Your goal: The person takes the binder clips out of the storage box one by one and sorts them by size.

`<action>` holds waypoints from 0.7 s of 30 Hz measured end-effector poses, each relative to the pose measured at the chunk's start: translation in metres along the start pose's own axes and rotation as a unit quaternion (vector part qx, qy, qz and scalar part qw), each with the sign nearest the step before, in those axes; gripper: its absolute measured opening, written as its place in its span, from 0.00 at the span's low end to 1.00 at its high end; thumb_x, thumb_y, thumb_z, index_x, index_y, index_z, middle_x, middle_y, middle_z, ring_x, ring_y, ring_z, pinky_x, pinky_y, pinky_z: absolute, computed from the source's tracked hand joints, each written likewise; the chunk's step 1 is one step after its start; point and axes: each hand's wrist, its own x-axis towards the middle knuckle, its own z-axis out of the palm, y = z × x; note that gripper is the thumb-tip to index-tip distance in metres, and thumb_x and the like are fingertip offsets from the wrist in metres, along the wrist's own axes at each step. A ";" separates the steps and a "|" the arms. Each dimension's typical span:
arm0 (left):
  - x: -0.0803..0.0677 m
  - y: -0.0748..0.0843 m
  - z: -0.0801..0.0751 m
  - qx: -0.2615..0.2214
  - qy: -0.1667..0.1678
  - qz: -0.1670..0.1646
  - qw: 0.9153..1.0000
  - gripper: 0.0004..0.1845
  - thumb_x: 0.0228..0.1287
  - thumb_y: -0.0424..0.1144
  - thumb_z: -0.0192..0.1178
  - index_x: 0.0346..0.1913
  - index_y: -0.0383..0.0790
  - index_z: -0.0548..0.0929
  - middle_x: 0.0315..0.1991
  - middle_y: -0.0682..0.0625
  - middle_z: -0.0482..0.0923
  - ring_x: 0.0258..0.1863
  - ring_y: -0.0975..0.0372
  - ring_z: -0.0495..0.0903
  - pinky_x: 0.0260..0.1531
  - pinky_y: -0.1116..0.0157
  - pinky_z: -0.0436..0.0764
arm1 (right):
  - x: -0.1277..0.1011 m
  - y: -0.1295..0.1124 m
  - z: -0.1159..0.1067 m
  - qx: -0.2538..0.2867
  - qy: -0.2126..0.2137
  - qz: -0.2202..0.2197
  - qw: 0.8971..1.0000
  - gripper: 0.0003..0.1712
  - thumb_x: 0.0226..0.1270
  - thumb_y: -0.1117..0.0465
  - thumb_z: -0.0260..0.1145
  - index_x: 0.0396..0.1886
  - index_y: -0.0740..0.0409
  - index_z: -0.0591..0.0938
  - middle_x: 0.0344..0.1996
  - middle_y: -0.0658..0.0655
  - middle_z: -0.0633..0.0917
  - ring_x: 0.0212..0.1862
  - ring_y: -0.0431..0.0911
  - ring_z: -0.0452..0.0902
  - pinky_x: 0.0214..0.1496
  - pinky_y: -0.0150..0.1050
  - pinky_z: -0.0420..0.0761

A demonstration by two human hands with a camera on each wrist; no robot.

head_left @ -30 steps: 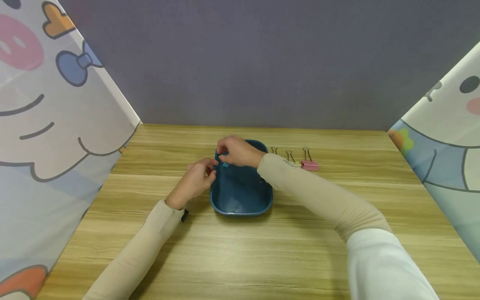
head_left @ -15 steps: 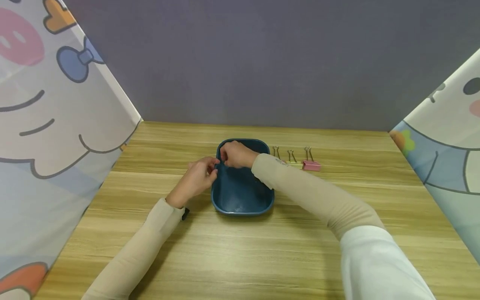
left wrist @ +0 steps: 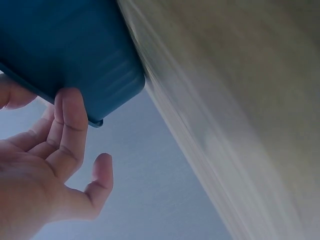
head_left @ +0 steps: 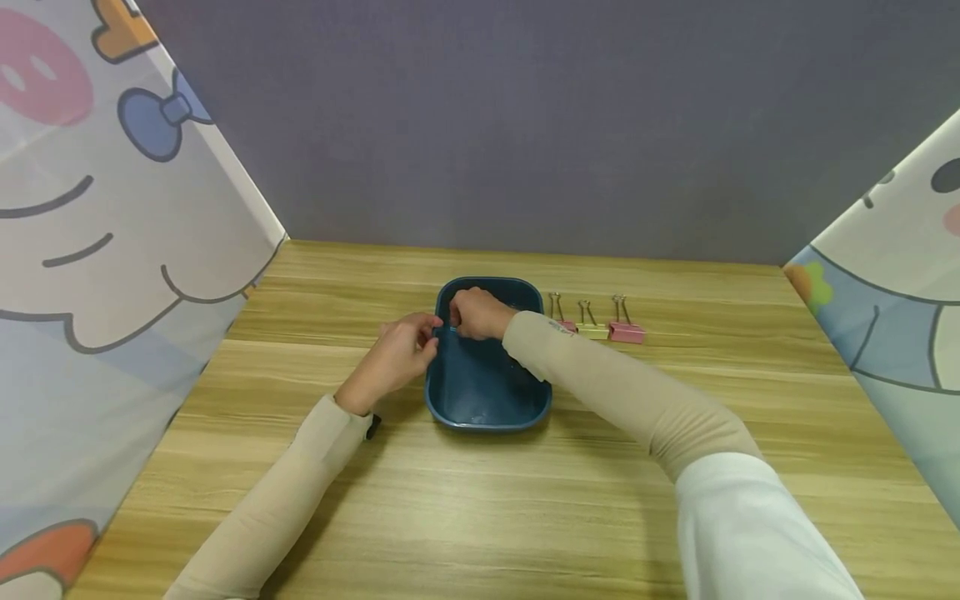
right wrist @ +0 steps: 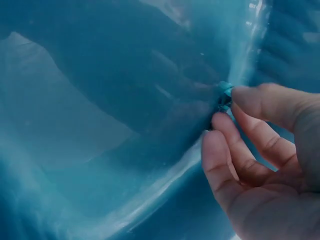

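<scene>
Lower than a second ago, the right hand point(head_left: 478, 312) has come down from above the tray's point(head_left: 487, 412) left rim until its fingertips sit right at that rim, and the teal clip point(right wrist: 224, 96) that showed below the fingers is now almost hidden in the head view. Since then the left hand point(head_left: 397, 354) has barely shifted.

Seen from the right wrist, the clip sits at the rim with the right thumb and forefinger pinched on it, touching it from the right; the other fingers point(right wrist: 235, 155) curl loosely beneath. Whether the clip already bites the rim is hard to tell.

From the left wrist view, the left hand lies outside the tray's left wall, fingers point(left wrist: 70, 127) laid against the wall near the rim and thumb held apart, gripping nothing. Both hands meet at the same stretch of rim, far-left on the tray, whose long axis runs away from the person. Of the two, the right hand is the one on the clip.

Three more clips point(head_left: 596, 327) lie in a row on the table point(head_left: 525, 500), just right of the tray.
</scene>
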 end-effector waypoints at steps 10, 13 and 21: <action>0.002 0.002 0.001 0.005 -0.002 -0.003 1.000 0.14 0.61 0.29 0.59 0.49 0.30 0.79 0.31 0.50 0.78 0.31 0.61 0.80 0.44 0.52 0.61 | 0.003 0.004 0.004 0.014 0.029 0.002 0.999 0.06 0.53 0.68 0.69 0.25 0.54 0.81 0.26 0.51 0.80 0.30 0.45 0.75 0.33 0.37 0.75; 0.002 0.003 0.000 0.005 -0.004 -0.005 1.000 0.14 0.61 0.29 0.59 0.50 0.30 0.79 0.31 0.50 0.78 0.31 0.61 0.80 0.44 0.52 0.61 | 0.001 0.003 0.003 0.016 0.030 0.001 0.999 0.06 0.53 0.66 0.70 0.24 0.53 0.80 0.25 0.51 0.80 0.29 0.44 0.75 0.32 0.36 0.75; 0.001 0.003 0.000 0.004 -0.010 -0.011 1.000 0.14 0.61 0.30 0.58 0.49 0.30 0.79 0.31 0.50 0.79 0.32 0.61 0.81 0.44 0.52 0.61 | -0.012 -0.005 -0.012 0.022 0.023 -0.004 0.999 0.06 0.55 0.63 0.71 0.25 0.54 0.80 0.25 0.51 0.79 0.28 0.45 0.75 0.32 0.37 0.75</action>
